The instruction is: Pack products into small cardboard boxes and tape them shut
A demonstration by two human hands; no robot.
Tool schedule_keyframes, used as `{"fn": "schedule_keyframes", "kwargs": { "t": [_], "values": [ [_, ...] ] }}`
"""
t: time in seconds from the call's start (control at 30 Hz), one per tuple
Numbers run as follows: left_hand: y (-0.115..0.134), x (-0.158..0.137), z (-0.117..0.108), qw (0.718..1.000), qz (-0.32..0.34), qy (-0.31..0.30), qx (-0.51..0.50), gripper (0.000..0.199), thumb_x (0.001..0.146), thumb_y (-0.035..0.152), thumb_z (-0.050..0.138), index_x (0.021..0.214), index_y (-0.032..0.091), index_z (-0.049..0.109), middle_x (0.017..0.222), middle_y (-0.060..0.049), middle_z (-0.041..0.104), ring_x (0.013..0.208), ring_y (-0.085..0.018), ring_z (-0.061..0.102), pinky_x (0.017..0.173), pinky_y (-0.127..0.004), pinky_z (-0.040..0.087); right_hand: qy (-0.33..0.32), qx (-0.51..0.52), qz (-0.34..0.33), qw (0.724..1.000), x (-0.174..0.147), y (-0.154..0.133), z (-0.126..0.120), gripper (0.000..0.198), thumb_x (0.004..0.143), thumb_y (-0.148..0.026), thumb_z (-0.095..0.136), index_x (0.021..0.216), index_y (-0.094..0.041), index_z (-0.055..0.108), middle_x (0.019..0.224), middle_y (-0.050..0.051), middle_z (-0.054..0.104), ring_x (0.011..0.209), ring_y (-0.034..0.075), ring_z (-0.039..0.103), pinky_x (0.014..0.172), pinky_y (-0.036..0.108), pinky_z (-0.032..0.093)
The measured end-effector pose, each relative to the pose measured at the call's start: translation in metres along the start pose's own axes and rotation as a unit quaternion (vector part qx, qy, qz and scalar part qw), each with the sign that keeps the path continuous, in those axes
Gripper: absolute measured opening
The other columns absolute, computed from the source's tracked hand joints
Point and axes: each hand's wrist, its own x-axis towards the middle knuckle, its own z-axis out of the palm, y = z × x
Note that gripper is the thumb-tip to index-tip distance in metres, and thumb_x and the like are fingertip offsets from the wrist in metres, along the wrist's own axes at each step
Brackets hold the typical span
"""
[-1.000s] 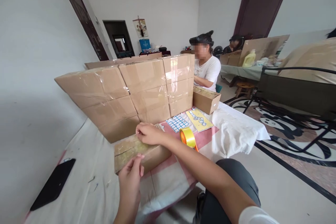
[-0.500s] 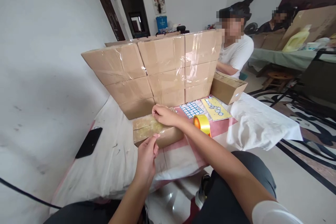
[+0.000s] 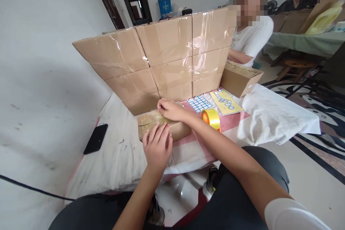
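A long cardboard box with clear tape over its top lies on the table in front of me. My left hand rests on its near upper edge with the fingers stretched out. Over the far side of the top, my right hand is closed in a pinch; whatever is between those fingers is too small or hidden to make out. To the right of the box stands a roll of yellowish packing tape. A wall of taped cardboard boxes rises just behind.
A black phone lies at the left by the wall. Two printed sheets, one blue-gridded and one yellow, lie right of centre. Another cardboard box stands at the right, near a seated person in a white shirt.
My left hand has gone from a pinch near the box to spread fingers laid on its edge. My right hand stays pinched over the top. The view has tilted down slightly.
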Motion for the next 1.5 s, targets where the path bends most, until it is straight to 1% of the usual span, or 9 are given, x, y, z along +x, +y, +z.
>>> {"fn": "schedule_keyframes", "kwargs": {
  "t": [0.17, 0.43, 0.53, 0.67, 0.77, 0.9, 1.03, 1.33, 1.5],
  "values": [
    [0.0, -0.004, 0.006, 1.0, 0.013, 0.009, 0.022, 0.031, 0.088, 0.018, 0.064, 0.118, 0.022, 0.068, 0.118, -0.003, 0.077, 0.114, -0.024, 0.068, 0.109, -0.041, 0.032, -0.008, -0.093, 0.037, 0.995, -0.003, -0.005, 0.002, 0.012, 0.097, -0.018, 0.048, 0.094, -0.017, 0.06, 0.11, 0.009, 0.06, 0.109, 0.025, 0.048, 0.093, 0.037, 0.036],
    [0.002, -0.003, 0.006, 0.999, 0.036, 0.024, 0.022, 0.03, 0.089, 0.018, 0.063, 0.119, 0.02, 0.066, 0.118, -0.006, 0.077, 0.109, -0.024, 0.07, 0.101, -0.041, 0.036, -0.062, -0.162, 0.077, 0.982, -0.007, -0.013, 0.001, 0.021, 0.1, -0.02, 0.039, 0.1, -0.015, 0.059, 0.112, 0.012, 0.07, 0.102, 0.027, 0.062, 0.09, 0.042, 0.037],
    [-0.002, -0.005, 0.007, 0.997, 0.06, 0.034, 0.04, 0.029, 0.09, 0.02, 0.062, 0.119, 0.021, 0.066, 0.117, -0.006, 0.077, 0.106, -0.023, 0.07, 0.095, -0.041, 0.037, -0.035, -0.189, 0.103, 0.976, -0.009, -0.016, 0.001, 0.021, 0.098, -0.028, 0.05, 0.11, -0.013, 0.058, 0.112, 0.015, 0.072, 0.102, 0.029, 0.066, 0.088, 0.041, 0.041],
    [-0.008, -0.007, 0.013, 0.994, 0.087, 0.042, 0.058, 0.03, 0.091, 0.025, 0.06, 0.12, 0.022, 0.065, 0.116, -0.006, 0.077, 0.102, -0.023, 0.071, 0.09, -0.04, 0.038, 0.054, -0.241, 0.144, 0.958, -0.008, -0.017, 0.001, 0.061, 0.082, -0.051, 0.073, 0.121, -0.008, 0.055, 0.108, 0.02, 0.072, 0.101, 0.034, 0.068, 0.085, 0.043, 0.046],
    [-0.012, -0.007, 0.017, 0.993, 0.073, 0.046, 0.078, 0.035, 0.092, 0.028, 0.057, 0.126, 0.022, 0.063, 0.119, -0.007, 0.076, 0.1, -0.023, 0.071, 0.088, -0.04, 0.039, 0.084, -0.274, 0.156, 0.945, -0.011, -0.019, -0.003, 0.06, 0.081, -0.058, 0.073, 0.116, -0.011, 0.062, 0.108, 0.02, 0.073, 0.108, 0.036, 0.066, 0.095, 0.05, 0.043],
    [-0.025, -0.007, 0.018, 0.993, 0.031, 0.031, 0.106, 0.039, 0.094, 0.034, 0.053, 0.131, 0.024, 0.06, 0.12, -0.008, 0.076, 0.099, -0.024, 0.071, 0.087, -0.042, 0.04, 0.025, -0.237, 0.206, 0.949, -0.022, -0.017, -0.021, 0.049, 0.081, -0.052, 0.072, 0.111, -0.013, 0.069, 0.11, 0.02, 0.073, 0.108, 0.038, 0.067, 0.092, 0.052, 0.047],
    [-0.046, -0.006, 0.019, 0.995, 0.052, -0.016, 0.079, 0.037, 0.092, 0.043, 0.055, 0.126, 0.031, 0.063, 0.124, -0.006, 0.074, 0.1, -0.027, 0.071, 0.085, -0.044, 0.04, -0.023, -0.187, 0.14, 0.972, -0.038, -0.002, -0.041, 0.049, 0.076, -0.047, 0.076, 0.112, -0.014, 0.069, 0.115, 0.016, 0.071, 0.11, 0.035, 0.065, 0.087, 0.042, 0.052],
    [-0.061, 0.006, 0.002, 0.988, 0.015, -0.149, 0.025, 0.04, 0.088, 0.038, 0.052, 0.124, 0.035, 0.069, 0.13, -0.003, 0.071, 0.115, -0.029, 0.063, 0.085, -0.043, 0.045, -0.104, 0.029, 0.069, 0.992, -0.114, 0.006, -0.05, 0.123, 0.042, -0.054, 0.095, 0.151, -0.027, 0.044, 0.158, 0.014, 0.035, 0.143, 0.039, 0.04, 0.113, 0.044, 0.038],
    [-0.067, 0.004, 0.002, 0.981, 0.041, -0.191, 0.018, 0.042, 0.08, 0.034, 0.055, 0.12, 0.034, 0.069, 0.128, -0.001, 0.072, 0.113, -0.028, 0.064, 0.085, -0.043, 0.044, -0.003, 0.074, 0.104, 0.992, -0.15, 0.005, -0.014, 0.152, 0.045, -0.054, 0.095, 0.164, -0.028, 0.006, 0.169, 0.018, 0.005, 0.154, 0.044, 0.018, 0.12, 0.049, 0.029]
  ]
}}
